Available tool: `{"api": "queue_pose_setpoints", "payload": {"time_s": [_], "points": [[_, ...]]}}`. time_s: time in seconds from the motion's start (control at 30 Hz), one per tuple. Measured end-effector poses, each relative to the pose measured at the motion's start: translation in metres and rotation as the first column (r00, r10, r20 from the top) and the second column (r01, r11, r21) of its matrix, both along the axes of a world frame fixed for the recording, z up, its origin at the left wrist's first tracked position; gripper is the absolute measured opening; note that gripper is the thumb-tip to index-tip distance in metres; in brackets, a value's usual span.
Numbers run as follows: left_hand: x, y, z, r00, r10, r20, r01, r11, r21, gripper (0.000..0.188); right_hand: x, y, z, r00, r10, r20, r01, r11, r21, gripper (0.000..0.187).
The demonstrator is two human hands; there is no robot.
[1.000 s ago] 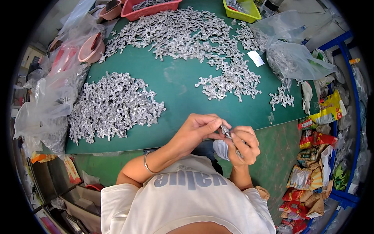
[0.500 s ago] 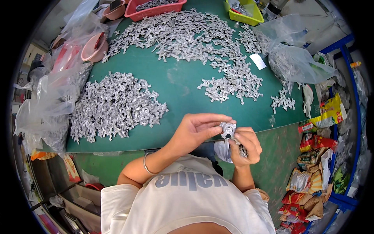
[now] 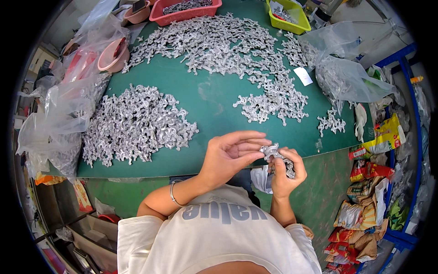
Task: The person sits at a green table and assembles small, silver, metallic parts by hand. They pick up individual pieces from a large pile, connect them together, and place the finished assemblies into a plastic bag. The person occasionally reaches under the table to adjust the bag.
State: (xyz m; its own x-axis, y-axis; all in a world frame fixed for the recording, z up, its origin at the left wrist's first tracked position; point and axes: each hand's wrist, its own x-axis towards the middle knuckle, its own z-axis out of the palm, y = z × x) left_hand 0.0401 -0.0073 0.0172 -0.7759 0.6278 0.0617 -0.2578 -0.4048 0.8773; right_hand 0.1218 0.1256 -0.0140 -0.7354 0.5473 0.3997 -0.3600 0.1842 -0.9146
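In front of my chest, by the table's front edge, both my hands meet at a small silver-grey cast metal part (image 3: 271,150) with a curved body and short lugs. My left hand (image 3: 228,155) has its thumb and fingertips at the part's left end, the other fingers stretched loosely above. My right hand (image 3: 287,176) is closed round the part's right side. More grey metal (image 3: 289,169) shows inside its curled fingers, largely hidden. To the left on the green table (image 3: 210,98) lies a heap of similar metal parts (image 3: 139,123).
A wide spread of metal parts (image 3: 219,43) covers the far table, with a small cluster (image 3: 331,122) at right. Plastic bags of parts (image 3: 342,77) flank both sides. A red basket (image 3: 185,17), a yellow-green basket (image 3: 296,28), a pink bowl (image 3: 109,61) and white paper (image 3: 303,76) stand around.
The metal part has turned between my hands and now lies flatter. My left hand has shifted slightly left and its grip looks looser. More metal shows in my right hand.
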Motion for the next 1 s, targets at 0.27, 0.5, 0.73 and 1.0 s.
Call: {"api": "queue_pose_setpoints", "payload": {"time_s": [0.27, 0.5, 0.73, 1.0], "points": [[-0.011, 0.002, -0.014, 0.96, -0.014, 0.279, 0.044, 0.994, -0.102, 0.022, -0.003, -0.001, 0.002, 0.987, 0.117, 0.112, -0.066, 0.921, -0.384, 0.016], [-0.076, -0.009, -0.068, 0.796, 0.202, 0.571, -0.24, 0.971, -0.009, 0.022, -0.012, 0.015, -0.018, 0.941, 0.335, -0.039, -0.157, 0.332, -0.93, 0.019], [-0.29, 0.014, 0.006, 0.774, 0.625, 0.1, -0.632, 0.755, 0.175, 0.045, -0.017, 0.015, -0.02, 0.912, 0.391, -0.12, -0.129, -0.005, -0.992, 0.019], [-0.179, 0.059, -0.045, 0.997, -0.028, -0.069, -0.01, 0.864, -0.503, 0.043, -0.017, 0.027, -0.036, 0.91, 0.29, -0.295, -0.209, -0.291, -0.933, 0.016]]}}
